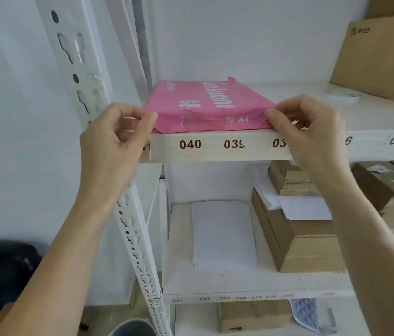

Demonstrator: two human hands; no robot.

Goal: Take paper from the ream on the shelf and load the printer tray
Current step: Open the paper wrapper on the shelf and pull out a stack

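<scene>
Where the ream (209, 105) lies flat at the front edge of the white shelf (215, 146), both hands pinch its near corners: left hand (116, 139) and right hand (309, 127), fingers nearly closed on the crinkled pink wrapper. Wrapper glossy, printed "70 A4".
</scene>
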